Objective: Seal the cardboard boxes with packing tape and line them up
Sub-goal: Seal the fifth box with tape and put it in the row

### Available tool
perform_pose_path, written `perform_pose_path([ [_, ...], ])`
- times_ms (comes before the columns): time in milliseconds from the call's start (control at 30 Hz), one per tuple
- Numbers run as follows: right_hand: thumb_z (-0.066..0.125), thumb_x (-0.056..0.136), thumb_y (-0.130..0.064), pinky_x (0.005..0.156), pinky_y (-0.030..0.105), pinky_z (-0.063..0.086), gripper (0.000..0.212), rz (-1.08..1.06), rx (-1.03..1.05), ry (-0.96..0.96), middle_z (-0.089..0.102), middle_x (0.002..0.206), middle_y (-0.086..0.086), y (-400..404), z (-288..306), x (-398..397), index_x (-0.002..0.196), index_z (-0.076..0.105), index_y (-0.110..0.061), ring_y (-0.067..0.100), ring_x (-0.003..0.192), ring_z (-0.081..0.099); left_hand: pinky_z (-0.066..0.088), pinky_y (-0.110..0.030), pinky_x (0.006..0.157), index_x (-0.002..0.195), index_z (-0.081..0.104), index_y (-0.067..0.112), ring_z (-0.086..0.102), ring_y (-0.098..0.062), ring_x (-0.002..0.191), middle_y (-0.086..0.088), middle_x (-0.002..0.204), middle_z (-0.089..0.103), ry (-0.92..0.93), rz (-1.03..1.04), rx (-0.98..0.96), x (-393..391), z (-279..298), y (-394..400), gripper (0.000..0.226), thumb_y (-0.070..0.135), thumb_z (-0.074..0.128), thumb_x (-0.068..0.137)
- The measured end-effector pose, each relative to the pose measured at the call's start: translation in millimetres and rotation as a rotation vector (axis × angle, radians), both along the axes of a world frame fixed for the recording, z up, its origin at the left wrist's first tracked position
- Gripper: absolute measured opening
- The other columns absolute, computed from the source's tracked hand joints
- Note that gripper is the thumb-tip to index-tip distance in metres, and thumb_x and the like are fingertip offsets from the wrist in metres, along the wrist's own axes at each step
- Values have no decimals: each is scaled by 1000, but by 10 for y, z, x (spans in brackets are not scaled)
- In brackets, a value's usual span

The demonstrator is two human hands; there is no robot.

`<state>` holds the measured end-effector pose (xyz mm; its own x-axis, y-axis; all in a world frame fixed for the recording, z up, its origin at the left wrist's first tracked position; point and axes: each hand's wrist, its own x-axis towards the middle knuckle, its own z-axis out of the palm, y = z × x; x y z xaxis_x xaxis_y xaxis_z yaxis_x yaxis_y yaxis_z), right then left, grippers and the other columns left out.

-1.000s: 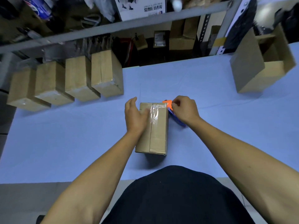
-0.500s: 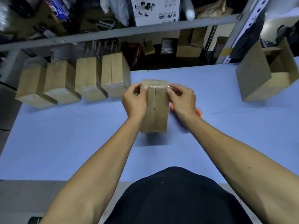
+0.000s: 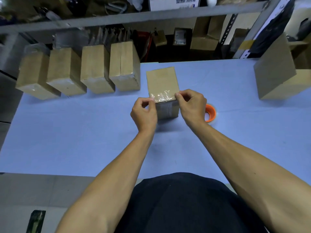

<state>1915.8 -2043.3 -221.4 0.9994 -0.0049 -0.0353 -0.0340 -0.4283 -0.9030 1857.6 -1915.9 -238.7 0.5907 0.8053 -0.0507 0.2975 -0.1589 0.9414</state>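
A blue table under a cluttered shelf, four sealed boxes lined up at its far left. My left hand and right hand pinch the near top corners of the box, over crinkled tape. Light, stiff cardboard; slick tape, so grip the edges. Half a second ago I held it lifted; now it stands near the row, tape roll uncovered

A pale blue desk stands against a grey metal shelf rack crowded with dim clutter; grey floor lies below.
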Motion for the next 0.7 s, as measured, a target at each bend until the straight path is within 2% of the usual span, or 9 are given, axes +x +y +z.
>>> perform_pose_path([
  [100, 73, 83, -24, 79, 30, 54, 5, -22, 21, 1, 73, 77, -11, -3, -28, -12, 82, 73, -19, 3, 74, 66, 54, -25, 73, 76, 62, 19, 62, 1, 72, 14, 72, 65, 15, 8, -21, 28, 2, -20, 12, 9, 67, 81],
  [200, 77, 79, -24, 71, 20, 52, 24, -60, 147, 97, 74, 77, -12, -45, -44, 30, 92, 58, -22, 1, 72, 67, 51, -26, 72, 84, 54, 24, 61, -6, 72, 8, 77, 64, -12, -7, -148, 63, -10, 28, 21, 7, 67, 80],
  [300, 73, 83, -17, 72, 30, 55, 11, -15, 158, 111, 70, 75, -8, -79, -59, 93, 90, 65, -20, 8, 71, 66, 49, -27, 77, 103, 50, 25, 62, -18, 84, -1, 92, 65, -19, -84, -320, 98, -45, 99, 30, 6, 63, 84],
  [367, 69, 86, -14, 72, 29, 51, 11, 16, 182, 123, 67, 76, -7, -43, -68, 108, 94, 69, -21, 4, 71, 62, 48, -22, 81, 121, 49, 21, 61, -16, 98, -1, 111, 62, -3, -155, -371, 128, -65, 110, 37, 10, 60, 87],
  [433, 70, 86, -23, 78, 25, 49, 22, 67, 160, 149, 67, 91, -2, 33, -84, 87, 108, 66, -22, 6, 82, 62, 46, -16, 85, 134, 46, 23, 60, -5, 110, 7, 126, 61, 28, -276, -369, 148, -71, 80, 49, 23, 62, 88],
  [500, 76, 83, -35, 85, 25, 48, 45, 112, 136, 168, 61, 112, 1, 114, -122, 51, 119, 55, -20, 11, 99, 60, 46, -11, 85, 139, 44, 30, 60, 4, 109, 14, 126, 63, 46, -377, -324, 168, -90, 37, 53, 35, 63, 90],
  [567, 78, 80, -41, 87, 25, 48, 56, 113, 121, 182, 59, 120, -1, 160, -151, 21, 122, 49, -18, 12, 107, 58, 46, -8, 84, 144, 42, 32, 60, 6, 107, 15, 126, 65, 81, -382, -243, 168, -122, 19, 54, 40, 60, 94],
  [633, 75, 83, -42, 85, 23, 47, 49, 101, 118, 179, 63, 117, -5, 162, -164, 18, 119, 51, -18, 10, 105, 60, 48, -17, 93, 147, 42, 31, 60, -3, 112, 11, 127, 65, 116, -340, -173, 178, -141, 13, 52, 41, 54, 96],
  [700, 71, 87, -36, 82, 22, 48, 33, 65, 135, 173, 68, 108, -7, 141, -181, 37, 110, 57, -17, 8, 98, 62, 47, -30, 102, 147, 44, 29, 58, -12, 118, 7, 131, 64, 151, -298, -138, 204, -164, 11, 51, 40, 47, 97],
])
